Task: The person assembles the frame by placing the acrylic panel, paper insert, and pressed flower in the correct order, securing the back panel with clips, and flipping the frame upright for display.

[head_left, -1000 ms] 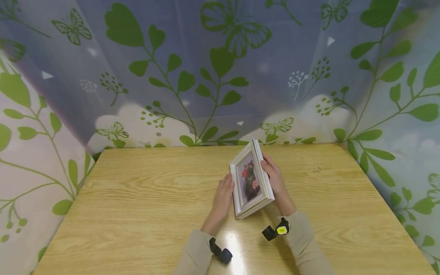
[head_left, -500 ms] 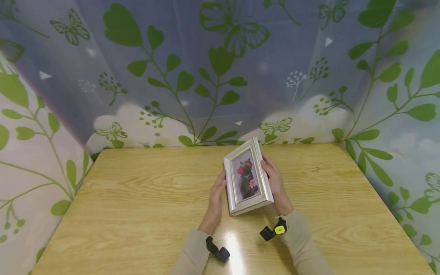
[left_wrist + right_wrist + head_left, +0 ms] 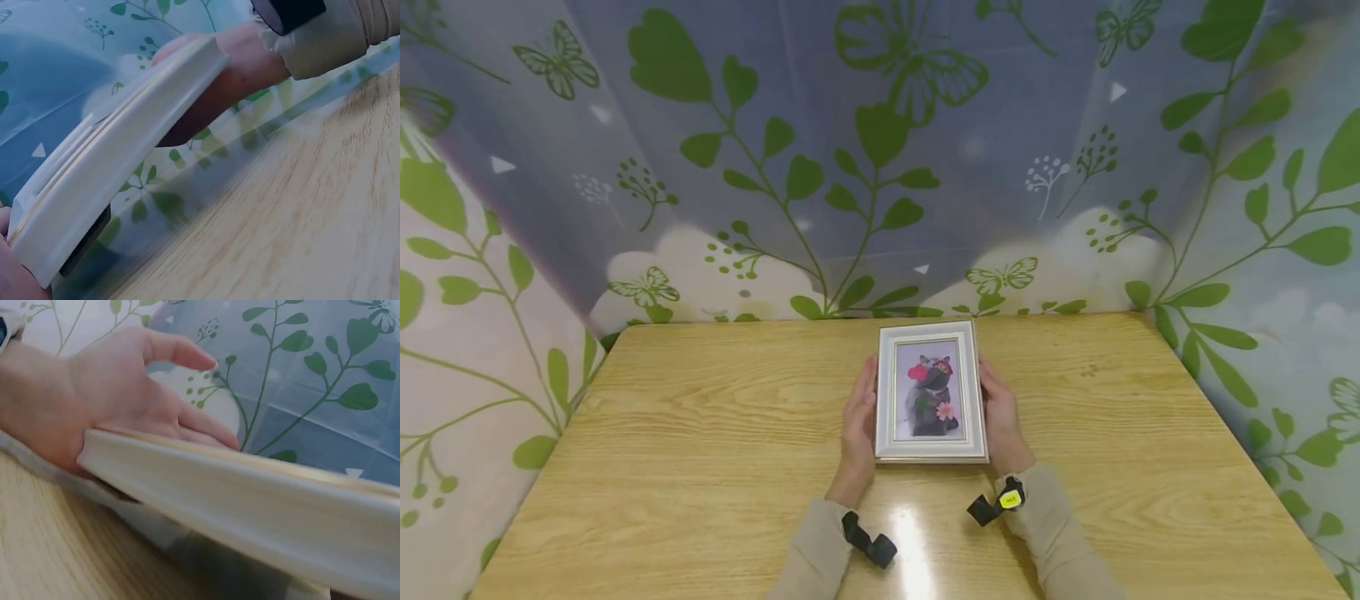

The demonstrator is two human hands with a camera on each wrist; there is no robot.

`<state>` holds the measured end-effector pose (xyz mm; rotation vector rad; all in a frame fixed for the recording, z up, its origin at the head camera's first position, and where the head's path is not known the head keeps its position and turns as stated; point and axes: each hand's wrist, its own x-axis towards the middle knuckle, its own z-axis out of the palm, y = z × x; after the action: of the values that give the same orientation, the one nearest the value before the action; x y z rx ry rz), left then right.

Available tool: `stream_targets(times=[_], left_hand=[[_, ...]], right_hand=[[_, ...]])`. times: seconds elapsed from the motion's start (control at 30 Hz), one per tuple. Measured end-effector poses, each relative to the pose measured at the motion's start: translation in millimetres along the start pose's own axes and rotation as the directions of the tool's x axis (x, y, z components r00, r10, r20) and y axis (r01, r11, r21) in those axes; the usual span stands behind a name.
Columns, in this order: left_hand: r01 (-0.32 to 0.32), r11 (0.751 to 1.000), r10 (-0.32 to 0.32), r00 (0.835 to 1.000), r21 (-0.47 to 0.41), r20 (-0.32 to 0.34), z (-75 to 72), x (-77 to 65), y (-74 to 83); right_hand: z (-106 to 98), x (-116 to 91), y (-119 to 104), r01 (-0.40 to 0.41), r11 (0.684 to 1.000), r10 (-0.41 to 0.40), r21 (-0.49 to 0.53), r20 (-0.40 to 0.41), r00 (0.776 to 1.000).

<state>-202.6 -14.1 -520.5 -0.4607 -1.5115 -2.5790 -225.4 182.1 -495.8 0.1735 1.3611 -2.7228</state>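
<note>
A white picture frame with a photo of a grey cat and pink flowers faces up in the head view, between the two hands. My left hand supports its left edge. In the right wrist view that left hand has straight fingers and a raised thumb, the frame's edge against its palm. My right hand grips the right edge; in the left wrist view this right hand shows above and below the frame, its fingertips hidden. A dark part shows under the frame, which is raised off the table there.
The wood-grain table spreads around the hands and reflects a bright light near its front. A leaf- and butterfly-patterned cloth hangs behind and on both sides. Dark wrist cameras sit on both sleeves.
The picture frame has turned from a tilted, angled pose to nearly square, facing up, its top edge nearer the person. My left hand has moved left along with the frame's left edge.
</note>
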Motion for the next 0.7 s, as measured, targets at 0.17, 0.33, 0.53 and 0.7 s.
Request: stream_targets(times=[0.17, 0.33, 0.53, 0.7], left_hand=[[-0.037, 0.999, 0.037, 0.999, -0.032, 0.003, -7.6, -2.1, 1.1], [-0.051, 0.997, 0.050, 0.999, -0.051, -0.008, -11.1, -5.5, 1.6], [-0.053, 0.998, 0.052, 0.997, -0.020, -0.052, -10.9, -7.3, 3.6], [-0.030, 0.999, 0.033, 0.996, 0.037, -0.082, -10.1, -7.6, 4.9]], right_hand=[[-2.6, 4.8, 11.8, 0.002, 0.998, -0.003, -0.065, -0.018, 1.000], [-6.1, 9.5, 21.9, 0.053, 0.964, -0.074, -0.259, -0.071, 0.995], [-6.4, 11.8, 28.6, 0.146, 0.849, -0.251, -0.508, -0.145, 0.957], [-6.0, 9.5, 29.9, 0.169, 0.831, -0.286, -0.529, -0.145, 0.947]])
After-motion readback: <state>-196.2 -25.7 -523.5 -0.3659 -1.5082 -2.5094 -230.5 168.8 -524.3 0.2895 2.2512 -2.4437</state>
